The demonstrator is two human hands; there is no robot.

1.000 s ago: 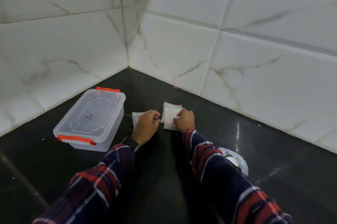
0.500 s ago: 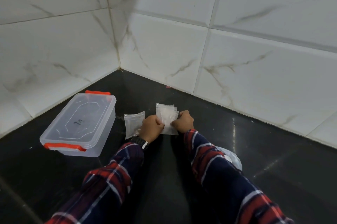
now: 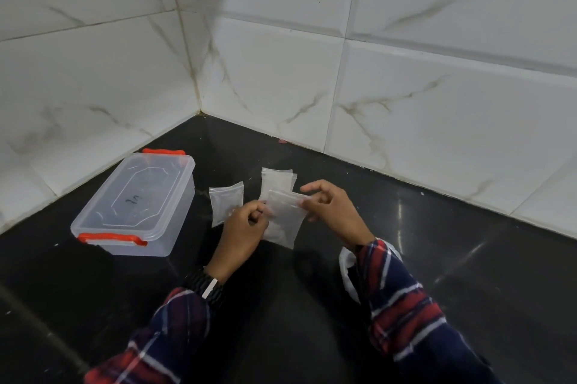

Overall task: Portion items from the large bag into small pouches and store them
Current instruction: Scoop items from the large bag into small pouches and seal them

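Both hands hold one small clear pouch [image 3: 285,218] by its top edge, lifted a little above the black counter. My left hand [image 3: 242,233] pinches its left corner and my right hand [image 3: 332,212] pinches its right corner. Behind it a thin stack of empty pouches [image 3: 276,179] lies flat. Another single pouch [image 3: 225,205] lies to the left of my left hand. The large bag [image 3: 349,271] is mostly hidden under my right sleeve; only a white crumpled edge shows.
A clear plastic box [image 3: 134,205] with a closed lid and orange clips stands at the left. White marble-look tiled walls [image 3: 406,87] meet in a corner behind. The black counter [image 3: 468,258] stretches to the right and toward me.
My hands have lifted one pouch off the stack and drawn it toward me. The view has shifted closer, and the single pouch on the left has come out from under my left hand.
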